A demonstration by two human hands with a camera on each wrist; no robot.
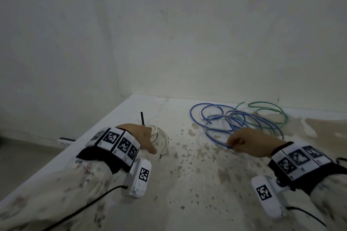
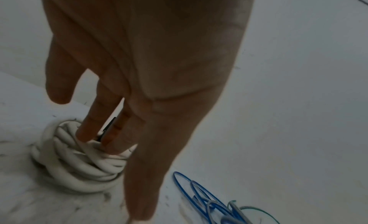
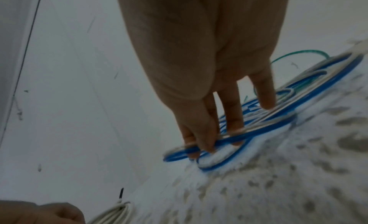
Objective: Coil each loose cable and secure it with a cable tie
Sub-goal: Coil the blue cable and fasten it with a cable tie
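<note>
A white cable coil [image 1: 159, 137] lies at the table's left side, and a black cable tie [image 1: 142, 118] sticks up from it. My left hand [image 1: 148, 137] rests on the coil [image 2: 75, 167] with straight fingers [image 2: 87, 129]; the tie [image 2: 108, 127] shows between two of them. To the right, a loose blue cable [image 1: 190, 113] lies in tangled loops with a grey cable [image 1: 207, 124] and a green cable [image 1: 266, 102]. My right hand [image 1: 231, 145] pinches a near loop of the blue cable [image 3: 274, 125] between thumb and forefinger [image 3: 205, 142].
The white table [image 1: 187, 184] is speckled with brown stains and stands in a corner against pale walls. Its left edge [image 1: 75, 144] runs diagonally, with floor beyond it. The cable tangle lies close to the back wall.
</note>
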